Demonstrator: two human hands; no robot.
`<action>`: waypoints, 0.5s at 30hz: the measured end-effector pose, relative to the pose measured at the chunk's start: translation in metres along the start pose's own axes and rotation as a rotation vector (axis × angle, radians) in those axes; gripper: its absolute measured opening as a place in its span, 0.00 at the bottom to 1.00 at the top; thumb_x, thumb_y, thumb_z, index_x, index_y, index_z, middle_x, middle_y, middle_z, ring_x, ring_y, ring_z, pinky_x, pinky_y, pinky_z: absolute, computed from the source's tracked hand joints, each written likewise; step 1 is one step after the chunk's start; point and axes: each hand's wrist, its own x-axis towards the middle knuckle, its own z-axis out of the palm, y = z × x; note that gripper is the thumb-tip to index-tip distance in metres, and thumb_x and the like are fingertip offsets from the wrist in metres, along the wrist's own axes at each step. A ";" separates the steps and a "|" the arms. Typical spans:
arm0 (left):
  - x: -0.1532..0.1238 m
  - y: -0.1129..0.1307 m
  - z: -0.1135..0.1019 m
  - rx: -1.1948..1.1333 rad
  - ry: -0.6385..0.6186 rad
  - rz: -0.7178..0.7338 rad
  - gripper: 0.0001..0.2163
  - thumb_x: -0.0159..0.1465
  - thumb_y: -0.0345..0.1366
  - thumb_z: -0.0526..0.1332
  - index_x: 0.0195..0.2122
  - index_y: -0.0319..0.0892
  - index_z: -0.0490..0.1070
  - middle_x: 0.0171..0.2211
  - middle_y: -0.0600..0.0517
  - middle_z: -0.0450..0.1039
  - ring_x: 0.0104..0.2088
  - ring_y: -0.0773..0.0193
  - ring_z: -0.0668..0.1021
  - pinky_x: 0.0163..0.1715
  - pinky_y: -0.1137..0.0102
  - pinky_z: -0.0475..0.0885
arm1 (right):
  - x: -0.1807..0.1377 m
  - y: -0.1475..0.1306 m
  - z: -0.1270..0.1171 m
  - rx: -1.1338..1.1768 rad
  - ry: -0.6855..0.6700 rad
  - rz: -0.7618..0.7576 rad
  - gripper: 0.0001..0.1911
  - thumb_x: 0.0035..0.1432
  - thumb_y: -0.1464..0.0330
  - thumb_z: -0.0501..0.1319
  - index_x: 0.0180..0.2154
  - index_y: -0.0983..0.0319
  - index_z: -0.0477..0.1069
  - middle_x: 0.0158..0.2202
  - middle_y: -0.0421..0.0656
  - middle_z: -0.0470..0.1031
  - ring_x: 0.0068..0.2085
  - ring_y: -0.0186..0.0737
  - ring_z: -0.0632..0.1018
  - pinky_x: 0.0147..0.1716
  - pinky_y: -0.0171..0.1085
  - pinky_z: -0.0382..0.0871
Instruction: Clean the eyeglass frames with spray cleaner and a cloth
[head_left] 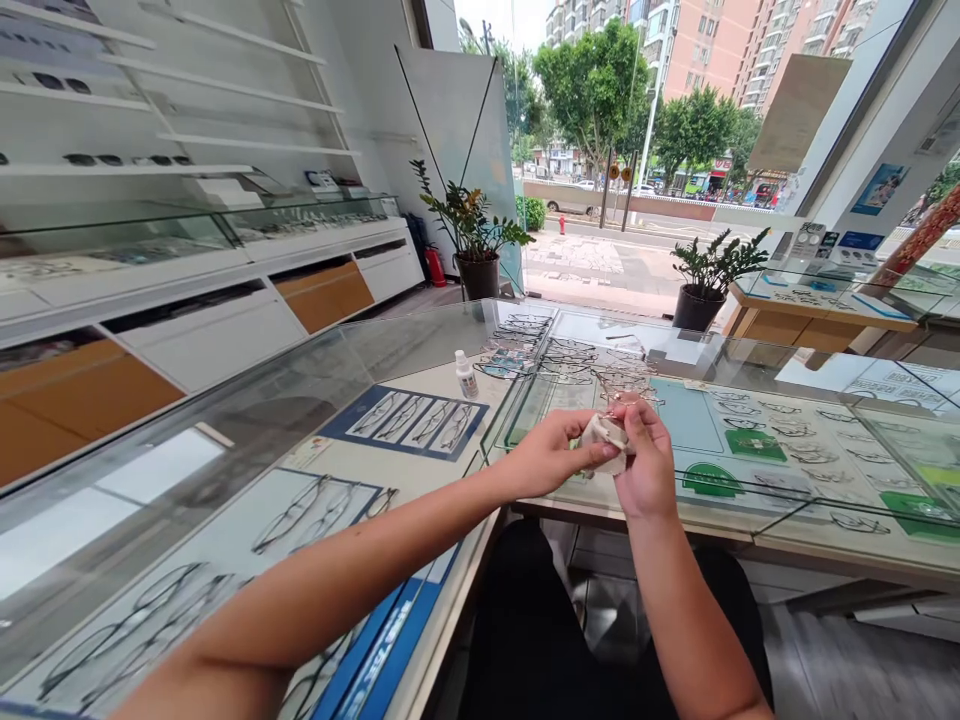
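Note:
My left hand (551, 458) is closed on a pale, crumpled cleaning cloth (606, 434) above the glass counter. Pressed up against it, my right hand (646, 455) pinches what looks like a thin-framed pair of eyeglasses, mostly hidden by the cloth and fingers. Just beyond the hands, several eyeglasses (566, 360) lie in rows on the counter top. A small white bottle (465, 375) stands upright to the left of them.
Under the counter glass (420, 345) lie a blue-edged tray (360, 410) of glasses, more frames (802, 430) and green cards (712, 479). Potted plants (480, 270) stand past the counter by the doorway. Display shelves (225, 90) line the left wall.

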 end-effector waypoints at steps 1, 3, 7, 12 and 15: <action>-0.001 0.000 0.004 0.020 0.007 0.018 0.20 0.62 0.53 0.68 0.34 0.38 0.74 0.27 0.53 0.69 0.29 0.68 0.67 0.32 0.72 0.64 | -0.005 0.001 -0.003 -0.006 0.011 0.003 0.22 0.57 0.47 0.68 0.29 0.59 0.73 0.36 0.43 0.68 0.35 0.37 0.71 0.34 0.36 0.71; -0.004 -0.004 0.013 0.039 0.038 0.039 0.19 0.63 0.52 0.67 0.35 0.38 0.73 0.28 0.53 0.68 0.29 0.68 0.67 0.32 0.72 0.64 | -0.018 0.004 -0.009 -0.019 0.050 0.008 0.21 0.58 0.48 0.67 0.31 0.58 0.74 0.37 0.44 0.70 0.37 0.39 0.73 0.37 0.38 0.73; -0.009 -0.017 0.029 0.025 0.034 0.039 0.19 0.64 0.52 0.65 0.35 0.38 0.72 0.28 0.53 0.69 0.30 0.67 0.67 0.33 0.72 0.65 | -0.045 0.009 -0.018 0.013 0.181 0.037 0.19 0.55 0.48 0.70 0.31 0.58 0.79 0.39 0.45 0.73 0.40 0.41 0.75 0.38 0.38 0.73; -0.011 -0.018 0.034 0.063 -0.015 0.047 0.26 0.66 0.60 0.59 0.30 0.38 0.69 0.27 0.53 0.66 0.29 0.67 0.66 0.33 0.71 0.64 | -0.059 0.004 -0.024 0.017 0.204 0.026 0.14 0.55 0.52 0.72 0.32 0.55 0.84 0.39 0.44 0.72 0.38 0.39 0.75 0.35 0.36 0.72; -0.011 -0.012 0.032 0.026 -0.115 0.029 0.29 0.68 0.64 0.54 0.31 0.39 0.70 0.28 0.51 0.68 0.31 0.65 0.69 0.36 0.70 0.67 | -0.056 -0.002 -0.030 -0.002 0.186 0.006 0.12 0.55 0.54 0.72 0.32 0.55 0.84 0.38 0.44 0.71 0.37 0.37 0.73 0.30 0.34 0.68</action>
